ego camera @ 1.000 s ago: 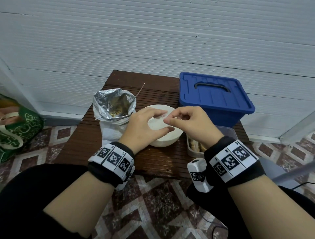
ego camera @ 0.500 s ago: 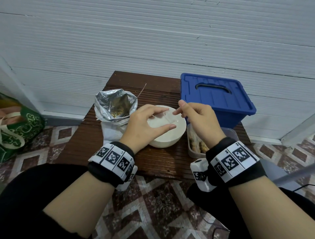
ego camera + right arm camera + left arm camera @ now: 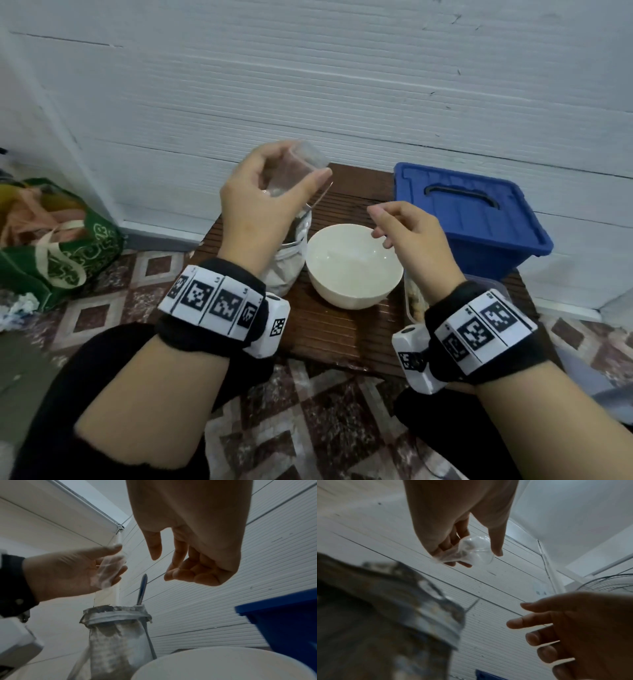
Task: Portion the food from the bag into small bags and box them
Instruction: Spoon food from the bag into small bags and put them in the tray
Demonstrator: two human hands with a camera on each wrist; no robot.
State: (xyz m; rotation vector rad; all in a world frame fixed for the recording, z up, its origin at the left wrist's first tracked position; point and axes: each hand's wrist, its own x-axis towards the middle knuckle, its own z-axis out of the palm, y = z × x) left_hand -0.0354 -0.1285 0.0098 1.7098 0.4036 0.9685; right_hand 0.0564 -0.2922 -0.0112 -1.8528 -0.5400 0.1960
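My left hand [image 3: 291, 171] is raised above the foil food bag [image 3: 291, 270] and pinches a small clear plastic bag [image 3: 308, 158] between thumb and fingers. The small bag [image 3: 471, 553] looks empty and crumpled in the left wrist view. My right hand [image 3: 376, 224] hovers over the white bowl [image 3: 354, 291], fingers loosely curled, holding nothing. A spoon handle [image 3: 142, 588] sticks up out of the foil bag [image 3: 116, 628]. The blue lidded box [image 3: 469, 212] stands shut at the back right.
A clear tub [image 3: 412, 301] with food in it sits beside the bowl, partly behind my right wrist. Everything stands on a low brown slatted table [image 3: 335, 335] against a white wall. A green shopping bag [image 3: 51, 246] lies on the tiled floor at left.
My left hand has lifted the small clear bag from over the bowl to above the foil bag. My right hand has let go of it and stays over the bowl.
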